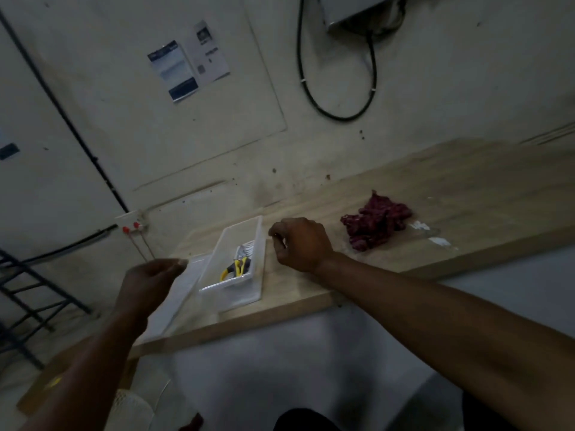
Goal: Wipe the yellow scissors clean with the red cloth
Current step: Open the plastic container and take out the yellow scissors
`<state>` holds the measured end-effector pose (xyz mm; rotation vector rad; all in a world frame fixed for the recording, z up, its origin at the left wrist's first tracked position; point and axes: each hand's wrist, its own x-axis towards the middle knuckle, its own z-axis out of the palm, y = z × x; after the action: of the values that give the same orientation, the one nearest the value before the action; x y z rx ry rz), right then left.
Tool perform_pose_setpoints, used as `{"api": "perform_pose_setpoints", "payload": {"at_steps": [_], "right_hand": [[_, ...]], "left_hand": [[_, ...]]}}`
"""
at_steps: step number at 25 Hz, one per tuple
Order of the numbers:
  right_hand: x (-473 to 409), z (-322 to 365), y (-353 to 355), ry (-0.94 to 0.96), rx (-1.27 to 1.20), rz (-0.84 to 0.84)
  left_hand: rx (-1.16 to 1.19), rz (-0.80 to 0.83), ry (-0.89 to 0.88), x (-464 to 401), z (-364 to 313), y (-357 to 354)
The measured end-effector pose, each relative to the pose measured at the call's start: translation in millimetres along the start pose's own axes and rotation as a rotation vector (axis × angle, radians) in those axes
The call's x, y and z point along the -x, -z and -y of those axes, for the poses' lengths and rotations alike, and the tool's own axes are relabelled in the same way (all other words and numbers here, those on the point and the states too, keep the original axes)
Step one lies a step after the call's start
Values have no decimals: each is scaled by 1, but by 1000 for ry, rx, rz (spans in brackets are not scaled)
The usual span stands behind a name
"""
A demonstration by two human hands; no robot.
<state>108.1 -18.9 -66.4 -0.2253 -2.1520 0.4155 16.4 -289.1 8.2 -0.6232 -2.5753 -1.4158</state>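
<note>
The yellow scissors (237, 266) lie inside a clear box (217, 286) on the surface (466, 194). The right hand (300, 244) hovers beside the box with its fingers curled, holding nothing. The left hand (149, 284) pinches the lid (174, 303). The red cloth (375, 222) lies apart.

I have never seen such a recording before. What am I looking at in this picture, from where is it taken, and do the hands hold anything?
There is no machine here: a person works with two bare hands. The single picture comes from a camera worn on the person's head, looking forward and down, so the arms reach in from the bottom.

A wooden table stands against a wall. On it is a clear plastic box, open, with the yellow scissors lying inside. The box's lid lies at its left side, and the left hand is at the lid; the picture is too blurred to say whether it grips it. The right hand hovers beside the box with curled fingers and seems to hold nothing. The red cloth lies crumpled farther right, untouched.
</note>
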Motion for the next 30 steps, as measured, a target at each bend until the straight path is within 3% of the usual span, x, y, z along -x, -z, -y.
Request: {"api": "perform_pose_setpoints", "payload": {"at_steps": [3, 7, 11, 17, 22, 27, 30], "right_hand": [[1, 0, -1, -29, 14, 32], [2, -3, -2, -22, 22, 53], [0, 1, -3, -35, 15, 60], [1, -1, -3, -34, -1, 61], [2, -2, -2, -47, -22, 57], [1, -5, -3, -65, -39, 54], [0, -4, -3, -71, -44, 43]], "left_hand": [[-184, 120, -124, 2, -26, -32], [-530, 291, 55, -15, -32, -65], [-522, 395, 251, -26, -31, -72], [-584, 440, 223, -40, -47, -84], [-820, 363, 161, -49, -41, -99], [-782, 153, 122, -46, -31, -98], [-780, 122, 87, -48, -29, -99]]}}
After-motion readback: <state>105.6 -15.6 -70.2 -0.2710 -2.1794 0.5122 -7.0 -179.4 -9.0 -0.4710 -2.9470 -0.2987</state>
